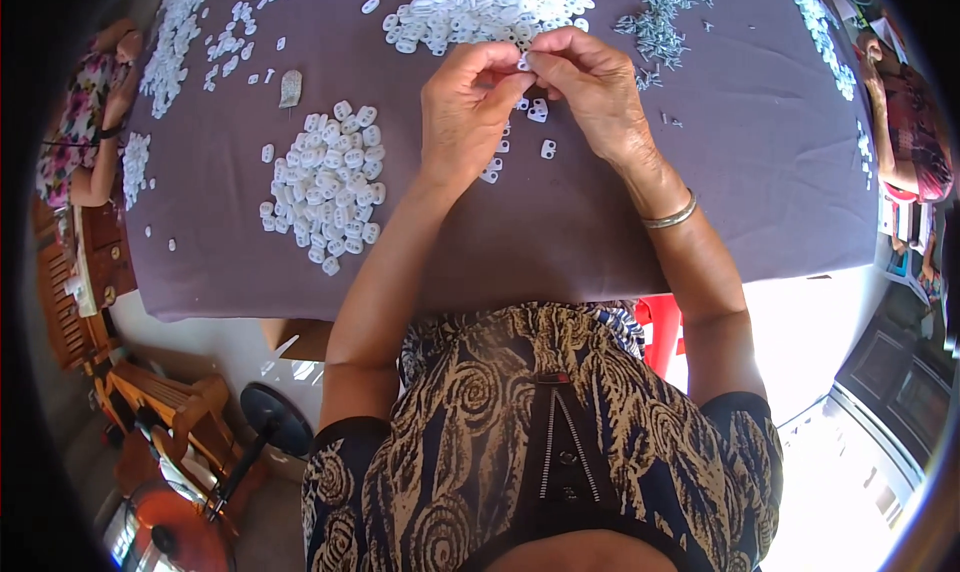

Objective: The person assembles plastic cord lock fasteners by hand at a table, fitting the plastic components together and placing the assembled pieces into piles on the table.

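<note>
Both hands meet over the table, their fingertips pinched around a small white plastic piece. My left hand closes on it from the left, and my right hand, with a bangle at the wrist, from the right. Fingers cover most of the piece. Just beyond them lies a large heap of white two-holed pieces. Several loose two-holed pieces rest under and near the hands. Left of my left forearm is a pile of rounded white pieces. Small metal screws or pins are heaped to the far right.
A purple-grey cloth covers the table. More white pieces lie along its left edge and right edge. A small bag-like item sits at left. Other people are at both sides. An orange fan stands lower left.
</note>
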`<state>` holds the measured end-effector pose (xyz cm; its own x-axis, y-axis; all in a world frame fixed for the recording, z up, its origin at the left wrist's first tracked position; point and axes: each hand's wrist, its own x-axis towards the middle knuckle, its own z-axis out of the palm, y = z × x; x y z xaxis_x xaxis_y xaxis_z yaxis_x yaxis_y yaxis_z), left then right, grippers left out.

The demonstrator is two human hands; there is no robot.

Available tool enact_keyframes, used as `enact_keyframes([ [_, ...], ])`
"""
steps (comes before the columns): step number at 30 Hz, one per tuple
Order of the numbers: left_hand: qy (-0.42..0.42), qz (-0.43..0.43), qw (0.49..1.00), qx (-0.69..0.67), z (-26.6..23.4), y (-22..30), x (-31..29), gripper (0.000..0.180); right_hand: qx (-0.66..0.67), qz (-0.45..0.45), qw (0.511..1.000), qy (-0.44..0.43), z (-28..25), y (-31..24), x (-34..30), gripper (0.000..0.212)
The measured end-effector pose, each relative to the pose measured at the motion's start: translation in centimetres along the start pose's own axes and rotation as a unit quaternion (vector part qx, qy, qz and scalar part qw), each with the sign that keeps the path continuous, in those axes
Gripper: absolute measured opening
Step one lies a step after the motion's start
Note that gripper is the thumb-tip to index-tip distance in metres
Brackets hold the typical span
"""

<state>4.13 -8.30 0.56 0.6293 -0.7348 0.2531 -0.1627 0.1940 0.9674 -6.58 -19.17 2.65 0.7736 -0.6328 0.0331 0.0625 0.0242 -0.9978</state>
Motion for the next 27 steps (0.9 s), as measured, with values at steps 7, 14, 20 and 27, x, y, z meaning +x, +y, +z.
enact_keyframes([
  [7,0.009,-0.035,0.999,-0.023,-0.3,0.0,-0.4,0.012,-0.092,-0.029,0.995,-0.016,-0.2,0.5,0.3,0.01],
  [14,-0.011,-0.047,0.995,-0.088,-0.5,-0.1,-0.6,0.014,-0.19,-0.048,0.98,-0.034,-0.1,0.5,0.1,0.013],
  [20,-0.033,-0.057,0.993,-0.095,-1.2,0.1,-0.7,0.015,-0.122,-0.043,0.991,-0.025,0.7,0.8,-0.4,0.011],
  [27,-0.012,-0.054,0.993,-0.103,-1.2,0.1,-0.8,0.012,-0.199,-0.055,0.977,-0.051,0.0,0.4,-0.1,0.007],
])
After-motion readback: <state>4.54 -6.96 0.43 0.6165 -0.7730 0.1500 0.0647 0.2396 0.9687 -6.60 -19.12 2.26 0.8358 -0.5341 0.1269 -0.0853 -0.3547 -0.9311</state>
